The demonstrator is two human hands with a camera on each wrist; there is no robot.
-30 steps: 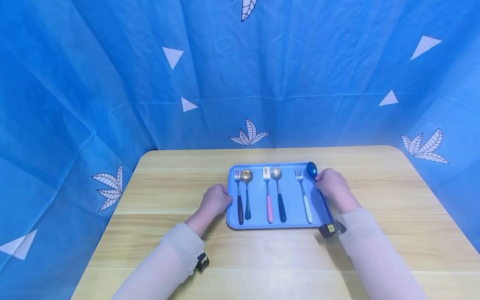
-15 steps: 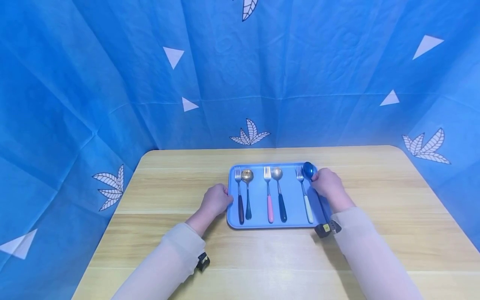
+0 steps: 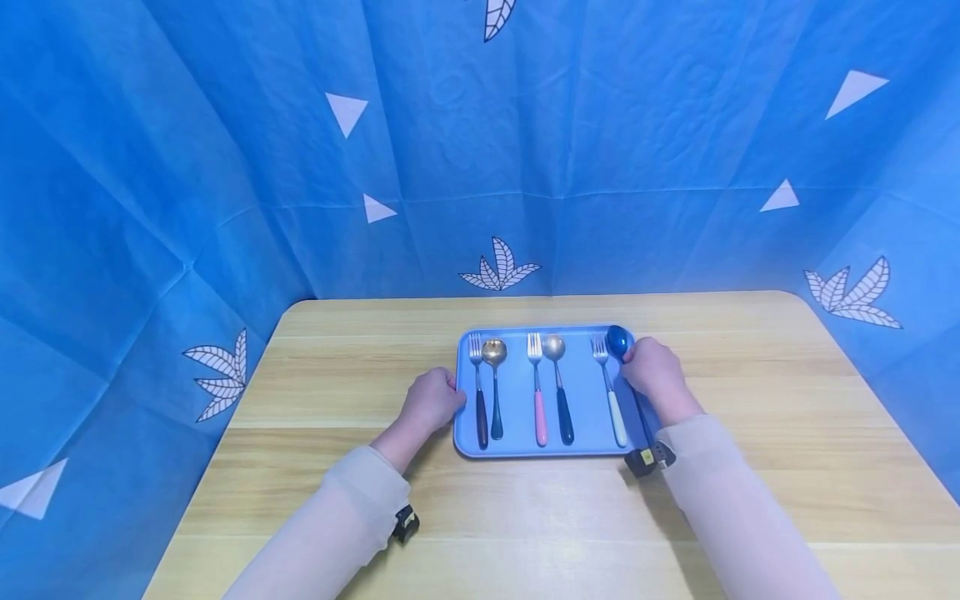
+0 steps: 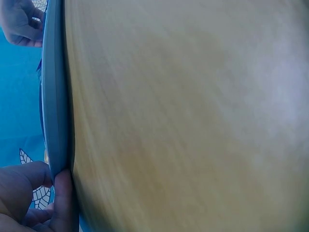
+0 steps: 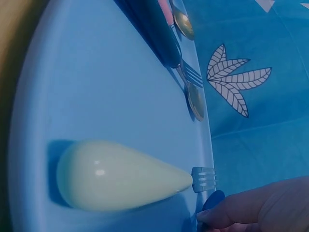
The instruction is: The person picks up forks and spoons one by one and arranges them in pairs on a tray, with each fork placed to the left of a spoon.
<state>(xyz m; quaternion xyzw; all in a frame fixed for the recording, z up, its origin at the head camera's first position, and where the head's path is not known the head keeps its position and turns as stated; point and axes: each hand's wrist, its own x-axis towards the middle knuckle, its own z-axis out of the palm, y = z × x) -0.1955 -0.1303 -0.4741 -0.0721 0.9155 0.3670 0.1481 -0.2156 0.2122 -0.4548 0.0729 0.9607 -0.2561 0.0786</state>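
Observation:
A blue tray (image 3: 516, 408) lies on the wooden table. At its left side my left hand (image 3: 432, 403) pinches the rim (image 4: 56, 96) between thumb and finger. My right hand (image 3: 654, 372) holds a dark blue spoon (image 3: 617, 341) by its neck at the tray's right end; its handle is partly behind the wrist. Just left of that spoon lies a fork with a pale handle (image 3: 617, 418). In the middle are a pink-handled fork (image 3: 540, 417) and a spoon with a dark handle (image 3: 565, 417). Furthest left lie a brown-handled fork (image 3: 481, 421) and a gold-bowled spoon (image 3: 494, 352).
Wooden tabletop (image 3: 525, 517) surrounds the tray on every side. A blue curtain (image 3: 450, 150) with white leaf and triangle prints hangs behind the table and along both sides. Each wrist wears a small black camera (image 3: 406, 524).
My right hand has shifted slightly left with the blue spoon, bringing it over the tray and closer to the pale-handled fork. The left hand has stayed on the rim.

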